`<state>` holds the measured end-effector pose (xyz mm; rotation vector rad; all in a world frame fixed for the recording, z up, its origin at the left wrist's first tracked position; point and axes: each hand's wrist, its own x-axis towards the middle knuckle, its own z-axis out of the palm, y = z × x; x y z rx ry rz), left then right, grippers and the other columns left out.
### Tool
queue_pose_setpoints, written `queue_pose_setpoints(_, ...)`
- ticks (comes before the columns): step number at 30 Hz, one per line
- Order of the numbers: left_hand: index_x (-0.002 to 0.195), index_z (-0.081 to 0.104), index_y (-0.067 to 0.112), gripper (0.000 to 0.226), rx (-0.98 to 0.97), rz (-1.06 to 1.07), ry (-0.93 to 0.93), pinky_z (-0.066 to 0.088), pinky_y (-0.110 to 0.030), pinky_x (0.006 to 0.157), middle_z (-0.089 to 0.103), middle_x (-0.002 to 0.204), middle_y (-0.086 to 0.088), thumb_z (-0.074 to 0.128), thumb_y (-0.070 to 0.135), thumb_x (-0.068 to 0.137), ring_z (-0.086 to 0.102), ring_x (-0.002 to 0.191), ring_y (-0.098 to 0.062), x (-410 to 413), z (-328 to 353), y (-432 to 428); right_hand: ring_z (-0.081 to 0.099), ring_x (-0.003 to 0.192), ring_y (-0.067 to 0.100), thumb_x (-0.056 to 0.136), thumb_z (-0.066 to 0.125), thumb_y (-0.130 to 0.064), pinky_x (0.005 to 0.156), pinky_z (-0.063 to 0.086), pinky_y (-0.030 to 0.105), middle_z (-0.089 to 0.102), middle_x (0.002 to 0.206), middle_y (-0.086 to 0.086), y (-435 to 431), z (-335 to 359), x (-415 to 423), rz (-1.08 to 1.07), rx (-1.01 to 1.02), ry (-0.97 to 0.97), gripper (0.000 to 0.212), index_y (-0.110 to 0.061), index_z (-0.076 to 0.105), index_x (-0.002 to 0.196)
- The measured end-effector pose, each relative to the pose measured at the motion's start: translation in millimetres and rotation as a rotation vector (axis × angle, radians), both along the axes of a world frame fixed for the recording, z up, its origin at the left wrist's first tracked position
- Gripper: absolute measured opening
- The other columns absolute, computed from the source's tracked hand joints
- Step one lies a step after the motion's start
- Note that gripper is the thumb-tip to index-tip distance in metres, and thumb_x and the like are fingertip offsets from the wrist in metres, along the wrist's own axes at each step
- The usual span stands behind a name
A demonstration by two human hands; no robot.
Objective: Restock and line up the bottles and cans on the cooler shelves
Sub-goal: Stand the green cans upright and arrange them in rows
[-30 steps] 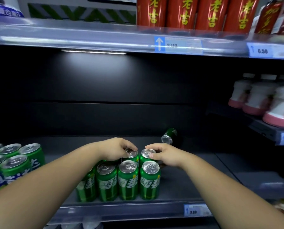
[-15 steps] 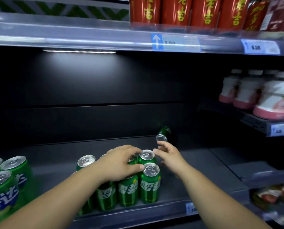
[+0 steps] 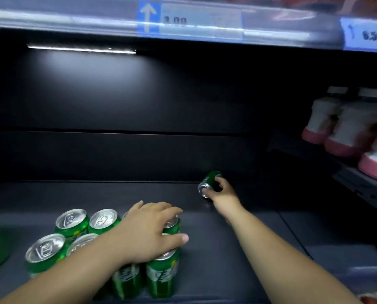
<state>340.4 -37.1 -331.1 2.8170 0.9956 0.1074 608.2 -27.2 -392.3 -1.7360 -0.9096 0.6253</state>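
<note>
Shelf (image 3: pixel 227 249) of dark grey metal runs across the lower half of the view, backed by a black panel (image 3: pixel 139 106). A light strip (image 3: pixel 81 49) glows under the clear rail (image 3: pixel 73 20) of the shelf above. That rail carries a blue-arrowed tag (image 3: pixel 189 18) reading 3.00 and, at the right edge, another tag (image 3: pixel 367 35) reading 6.50. White bottles (image 3: pixel 345 128) with pink bases stand on a higher side shelf at the right, blurred.

Green cans (image 3: pixel 71 220) stand upright in a tight cluster at the front left of the shelf, silver tops up. The left hand (image 3: pixel 148 231) lies palm-down over the right side of that cluster. Its fingers are spread and nearly straight across the can tops, and the thumb reaches out past the front right can.

Well apart from the cluster, at the back of the shelf against the panel, a tipped can (image 3: pixel 208 183) lies on its side with its silver end facing forward and left. The right hand (image 3: pixel 223 195) reaches in with the arm stretched out. Its fingers curl round this can from the right side, one over the top and one under the silver end.
</note>
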Motion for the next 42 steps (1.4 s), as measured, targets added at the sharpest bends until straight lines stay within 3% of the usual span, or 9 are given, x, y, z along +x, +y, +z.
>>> queue_pose_setpoints(6,0.147,0.032,0.049,0.076,0.016,0.047,-0.018,0.008,-0.036,0.122,0.036,0.144,0.032,0.028,0.084,0.079,0.035,0.133,0.009,-2,-2,-5,0.050,0.126,0.026,0.083,0.078,-0.029,0.108,0.044,0.043,0.045,0.144,0.009,42,-5,31,0.010,-0.025,-0.002,0.078,-0.019,0.039,0.150)
queue_pose_setpoints(12,0.145,0.037,0.047,0.079,-0.008,0.052,-0.029,0.014,-0.029,0.118,0.041,0.140,0.031,0.027,0.085,0.076,0.037,0.130,0.010,-2,0,-7,0.039,0.140,0.028,0.080,0.083,-0.033,0.117,0.034,0.042,0.033,0.157,0.012,64,-9,51,0.086,-0.071,0.014,0.100,-0.017,0.023,0.159)
queue_pose_setpoints(18,0.141,0.043,0.046,0.075,0.002,0.045,-0.061,0.027,-0.030,0.111,0.047,0.135,0.028,0.035,0.083,0.076,0.042,0.127,0.007,-1,-1,-4,0.042,0.138,0.026,0.069,0.092,-0.028,0.114,0.036,0.039,0.036,0.156,0.009,55,1,57,0.242,-0.154,0.027,0.123,-0.020,0.010,0.161)
queue_pose_setpoints(22,0.140,0.044,0.046,0.075,0.002,0.047,-0.060,0.027,-0.029,0.111,0.048,0.134,0.029,0.034,0.083,0.076,0.042,0.125,0.008,-1,0,-5,0.033,0.142,0.026,0.060,0.096,-0.034,0.118,0.031,0.041,0.023,0.159,0.009,46,3,39,0.285,-0.138,-0.158,0.132,-0.019,0.011,0.160)
queue_pose_setpoints(25,0.140,0.044,0.046,0.075,0.001,0.050,-0.057,0.028,-0.030,0.111,0.048,0.135,0.028,0.035,0.083,0.076,0.044,0.125,0.004,-2,0,-6,0.028,0.143,0.021,0.060,0.096,-0.033,0.116,0.025,0.032,0.015,0.157,0.004,36,8,21,0.332,-0.122,-0.410,0.131,-0.015,0.012,0.159)
queue_pose_setpoints(28,0.140,0.044,0.047,0.073,0.002,0.057,-0.050,0.029,-0.030,0.108,0.050,0.134,0.026,0.035,0.083,0.077,0.047,0.124,0.000,-2,-2,-5,0.038,0.134,0.020,0.059,0.096,-0.030,0.110,0.032,0.029,0.023,0.147,-0.001,21,14,8,0.353,-0.097,-0.541,0.116,-0.018,0.029,0.153)
queue_pose_setpoints(32,0.140,0.043,0.049,0.071,-0.003,0.060,-0.046,0.032,-0.032,0.108,0.050,0.135,0.026,0.038,0.083,0.078,0.049,0.123,-0.003,-4,-5,-3,0.042,0.121,0.017,0.056,0.096,-0.033,0.104,0.036,0.026,0.029,0.133,-0.003,3,13,0,0.351,-0.022,-0.583,0.090,-0.020,0.047,0.130)
queue_pose_setpoints(37,0.141,0.043,0.048,0.072,0.000,0.069,-0.043,0.035,-0.036,0.108,0.051,0.137,0.023,0.037,0.083,0.078,0.051,0.123,-0.008,-3,-3,-5,0.047,0.112,0.015,0.060,0.094,-0.024,0.088,0.038,0.025,0.039,0.127,-0.002,-15,5,-9,0.411,0.065,-0.526,0.079,-0.025,0.038,0.116)
queue_pose_setpoints(42,0.139,0.051,0.041,0.081,0.007,0.091,-0.086,0.040,-0.039,0.105,0.054,0.137,0.020,0.039,0.087,0.073,0.051,0.126,-0.010,-5,3,-8,0.051,0.113,0.013,0.062,0.090,-0.019,0.101,0.044,0.028,0.045,0.121,-0.008,-25,5,-18,0.408,0.188,-0.556,0.068,-0.026,0.056,0.120)
